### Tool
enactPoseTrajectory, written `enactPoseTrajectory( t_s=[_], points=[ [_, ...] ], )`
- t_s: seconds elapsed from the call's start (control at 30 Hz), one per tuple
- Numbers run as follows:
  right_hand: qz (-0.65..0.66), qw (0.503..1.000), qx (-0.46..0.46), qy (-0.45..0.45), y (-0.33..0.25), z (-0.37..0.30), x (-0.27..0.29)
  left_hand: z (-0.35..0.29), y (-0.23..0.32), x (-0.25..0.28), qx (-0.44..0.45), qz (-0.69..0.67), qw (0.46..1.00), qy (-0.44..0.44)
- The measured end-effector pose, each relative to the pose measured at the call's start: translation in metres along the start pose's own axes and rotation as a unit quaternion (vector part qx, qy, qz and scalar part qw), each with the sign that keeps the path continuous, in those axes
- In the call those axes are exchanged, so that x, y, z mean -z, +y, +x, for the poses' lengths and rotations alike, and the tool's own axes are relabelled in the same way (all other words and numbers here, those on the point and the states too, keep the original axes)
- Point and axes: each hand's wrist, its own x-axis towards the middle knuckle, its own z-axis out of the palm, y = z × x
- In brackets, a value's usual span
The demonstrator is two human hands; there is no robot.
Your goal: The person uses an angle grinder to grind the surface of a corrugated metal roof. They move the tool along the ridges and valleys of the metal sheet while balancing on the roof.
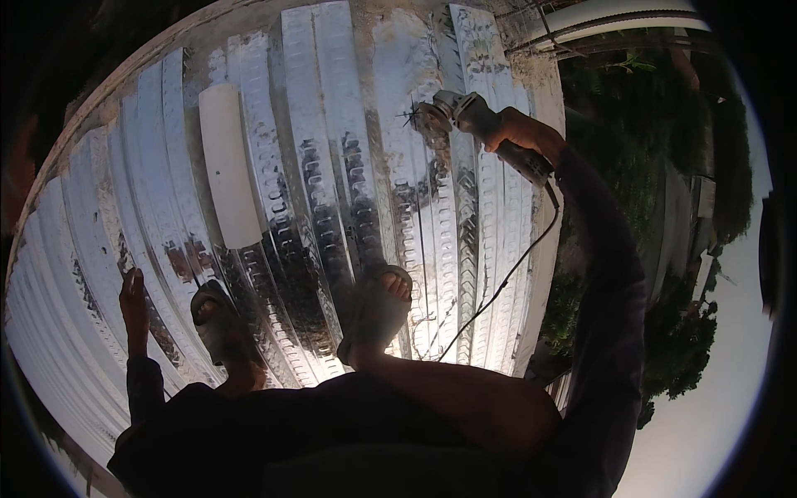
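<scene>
In the head view, one angle grinder (pixel 476 116) with one power cord (pixel 503 287) is over the ribbed metal panels (pixel 336 58), upper right, the right hand's (pixel 526 133) fingers clamped around its body. The one left hand (pixel 134 300) is near the panels; I cannot tell its fingers' state. One smooth pale strip (pixel 227 166) lies ahead of two sandals (pixel 363 324).
</scene>
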Motion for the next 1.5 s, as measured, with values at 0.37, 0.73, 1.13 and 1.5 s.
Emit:
enactPoseTrajectory(
  t_s=[0.37,0.73,1.13,1.5],
  points=[
    [-0.089,0.995,0.031,-0.019,0.003,0.020,-0.005,-0.035,-0.011,-0.014,-0.013,-0.005,1.000,0.012],
    [-0.079,0.997,0.004,-0.009,0.000,0.021,-0.004,-0.031,0.016,-0.022,0.010,0.014,1.000,0.004],
    [-0.055,0.998,-0.009,-0.004,-0.005,0.019,-0.009,-0.036,0.013,-0.020,0.040,-0.003,0.999,0.020],
    [-0.069,0.998,-0.007,0.001,-0.016,0.014,-0.012,-0.037,-0.009,-0.024,0.054,0.005,0.998,0.019]
  ],
)
